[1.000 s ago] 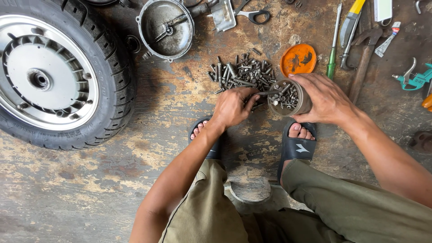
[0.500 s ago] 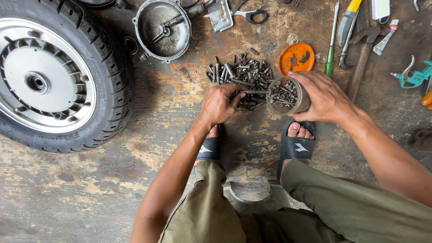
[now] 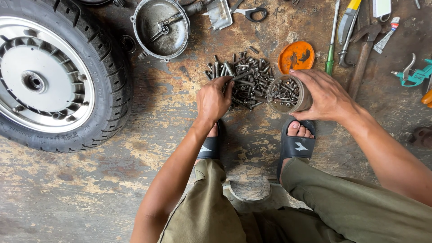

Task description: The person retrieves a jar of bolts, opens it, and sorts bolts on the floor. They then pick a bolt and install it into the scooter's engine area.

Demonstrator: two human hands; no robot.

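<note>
Two hands (image 3: 213,101) work bolts (image 3: 245,76) between wheel (image 3: 54,74) and tools (image 3: 355,40).

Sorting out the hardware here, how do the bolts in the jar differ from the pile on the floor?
The jar, tilted in the right hand, keeps its bolts contained; the pile lies spread loose on the floor. The left hand touches the pile, not the jar. Both are grey metal fasteners.
</note>
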